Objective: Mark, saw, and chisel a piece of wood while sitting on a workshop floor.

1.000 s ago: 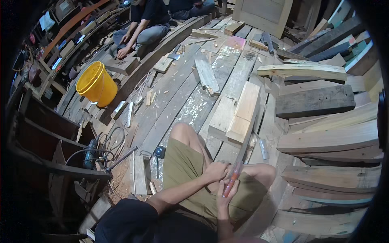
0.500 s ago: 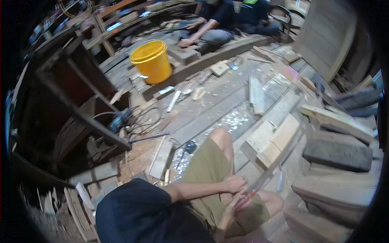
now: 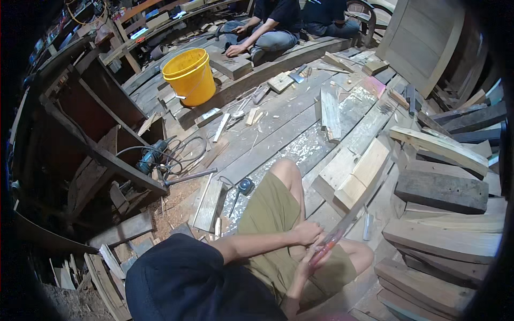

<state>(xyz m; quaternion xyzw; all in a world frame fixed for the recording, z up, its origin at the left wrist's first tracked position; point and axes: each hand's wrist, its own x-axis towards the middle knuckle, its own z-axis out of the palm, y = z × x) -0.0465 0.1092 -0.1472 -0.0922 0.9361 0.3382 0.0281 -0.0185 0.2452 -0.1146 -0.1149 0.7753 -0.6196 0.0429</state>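
1. No packages, boxes with print, signs or screens can be made out anywhere on this plank floor, honestly.
2. The closest thing to a container is the yellow bucket (image 3: 190, 76), which is stood at the upper left beside a long beam; it is round, plain yellow, and no label can be seen on its side.
3. A small pink patch (image 3: 375, 85) is seen lying flat on the boards at the upper right, but whether it is a label or just a scrap can't be told.
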